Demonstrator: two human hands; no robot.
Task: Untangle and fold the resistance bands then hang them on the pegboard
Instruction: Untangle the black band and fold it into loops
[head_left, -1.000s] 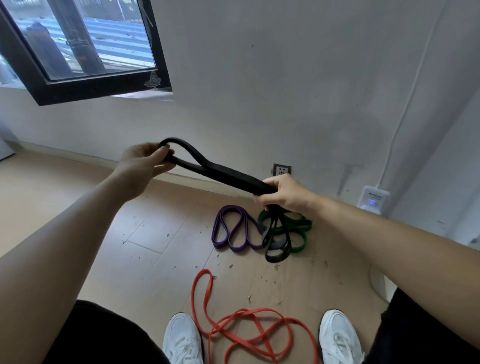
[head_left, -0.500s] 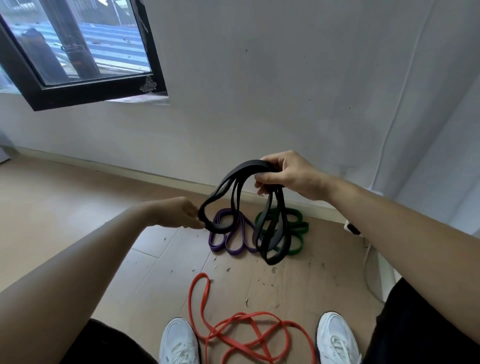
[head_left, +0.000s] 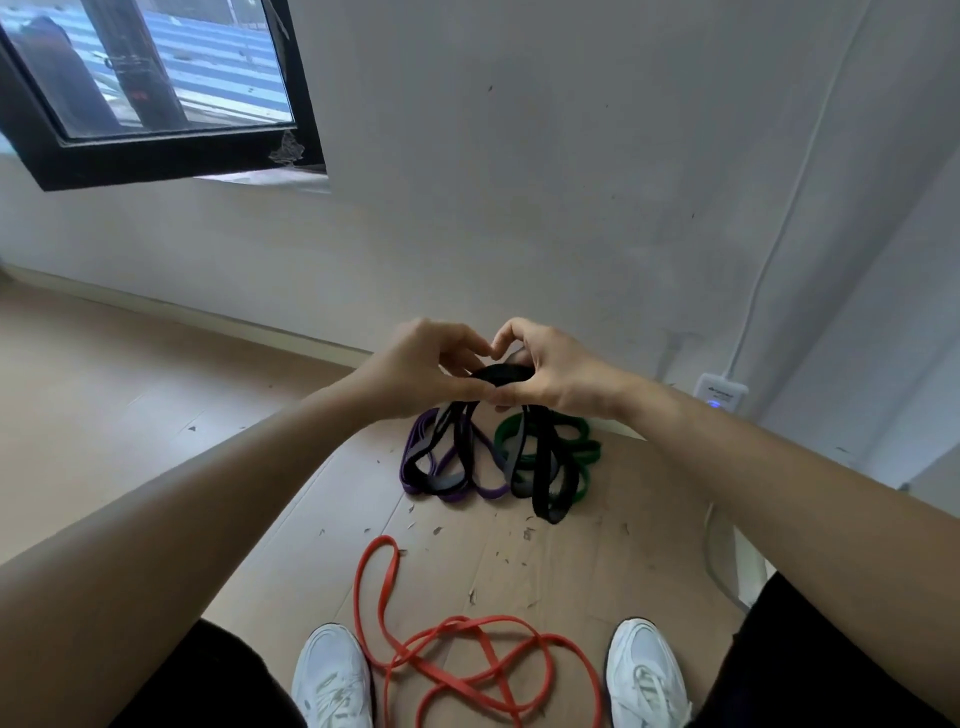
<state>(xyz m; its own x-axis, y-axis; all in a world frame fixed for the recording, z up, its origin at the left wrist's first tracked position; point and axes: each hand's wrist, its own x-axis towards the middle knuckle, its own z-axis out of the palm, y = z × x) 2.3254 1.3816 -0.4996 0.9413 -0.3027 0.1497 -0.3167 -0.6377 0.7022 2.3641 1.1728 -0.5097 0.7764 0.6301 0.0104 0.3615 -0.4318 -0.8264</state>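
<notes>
Wooden floor (head_left: 130, 415) meets a grey wall (head_left: 519, 182), with a black-framed window (head_left: 156, 78) at upper left. A white cable (head_left: 779, 234) runs down the wall to a white box (head_left: 722, 397) showing a small blue light.

You are standing. Your white shoes, left (head_left: 332, 675) and right (head_left: 644, 670), appear at the bottom edge.

Your left hand (head_left: 421, 364) and right hand (head_left: 550, 369) meet in front of you above the floor, fingertips nearly touching. Both grasp the gathered top of the black band (head_left: 501, 375). The left pinches the bundle between thumb and curled fingers. The right has its thumb and fingers curled round the same fold from the other side. Below your hands the band hangs in several loose loops, clear of the floor.

Behind those loops, near the foot of the wall, the purple band (head_left: 407, 470) lies folded in loops on the floor. The green band (head_left: 582, 434) lies just beside it to the right, folded likewise.

The red band (head_left: 357, 597) lies between your shoes, unfolded, its strands crossing over one another, with one long loop reaching toward the folded bands. Small dark flecks are scattered on the floor around it.
</notes>
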